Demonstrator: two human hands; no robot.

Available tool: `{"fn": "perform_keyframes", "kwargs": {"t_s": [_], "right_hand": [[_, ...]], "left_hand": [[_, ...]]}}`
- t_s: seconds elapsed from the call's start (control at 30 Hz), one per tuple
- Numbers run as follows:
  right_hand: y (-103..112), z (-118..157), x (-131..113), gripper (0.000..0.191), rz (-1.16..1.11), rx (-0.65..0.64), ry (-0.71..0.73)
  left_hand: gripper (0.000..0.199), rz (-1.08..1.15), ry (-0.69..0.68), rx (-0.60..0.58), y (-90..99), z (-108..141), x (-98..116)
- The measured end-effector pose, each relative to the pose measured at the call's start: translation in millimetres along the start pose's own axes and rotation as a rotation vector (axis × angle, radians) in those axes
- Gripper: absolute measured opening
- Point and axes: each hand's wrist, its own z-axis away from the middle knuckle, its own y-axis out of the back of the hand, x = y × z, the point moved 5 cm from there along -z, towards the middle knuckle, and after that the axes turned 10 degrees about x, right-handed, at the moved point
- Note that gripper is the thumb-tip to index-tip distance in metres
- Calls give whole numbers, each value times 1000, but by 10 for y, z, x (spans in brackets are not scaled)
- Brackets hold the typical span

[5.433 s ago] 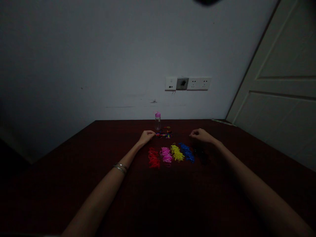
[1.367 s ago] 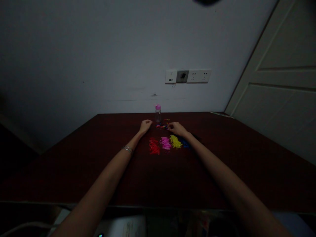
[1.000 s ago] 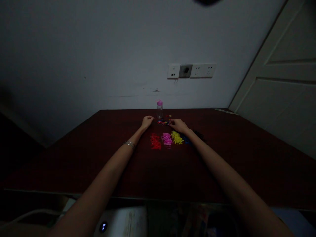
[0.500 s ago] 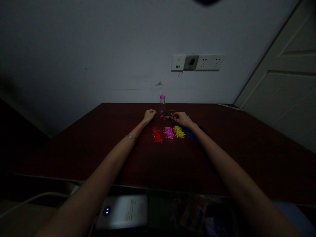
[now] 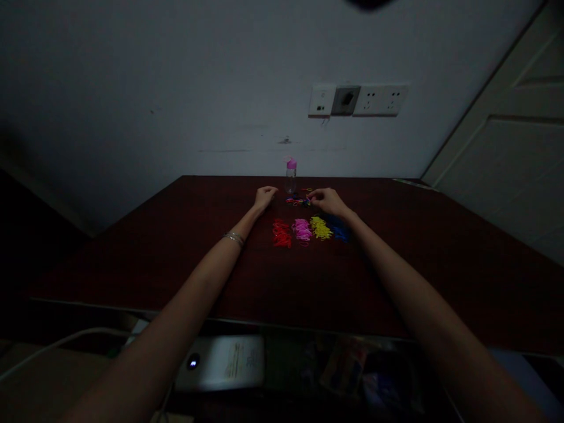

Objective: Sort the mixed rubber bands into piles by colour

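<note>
My right hand (image 5: 328,201) is at the right end of a small mixed pile of coloured rubber bands (image 5: 298,201), its fingertips pinched on a band there. To the left of that pile my left hand (image 5: 265,197) rests on the table, fingers curled together; whatever may be inside them is hidden. Nearer to me lie sorted heaps of bands in a row: red (image 5: 281,234), pink (image 5: 302,230), yellow (image 5: 321,228) and dark blue (image 5: 339,229). My right wrist passes just beside the blue heap. Behind the mixed pile stands a clear bottle (image 5: 291,176) with a pink cap.
The dark red table (image 5: 282,282) meets a pale wall with sockets (image 5: 358,100). A door (image 5: 520,141) is at the right. Under the table's front edge lie a silver power bank (image 5: 224,363) with a lit display and a white cable (image 5: 66,339).
The view has tipped slightly downward, so the table sits higher in the picture. My right hand's fingers have shifted a little at the mixed pile; my left hand stays beside it.
</note>
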Motion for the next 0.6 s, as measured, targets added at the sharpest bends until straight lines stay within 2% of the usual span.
{"fn": "perform_keyframes", "kwargs": {"t_s": [0.4, 0.5, 0.6], "right_hand": [[-2, 14, 1, 24, -202, -64, -75], [31, 51, -79, 23, -280, -128, -98], [53, 108, -159, 22, -355, -246, -133]], "left_hand": [[20, 65, 43, 19, 20, 3, -2], [20, 77, 37, 14, 25, 12, 6], [20, 88, 35, 14, 26, 26, 18]]}}
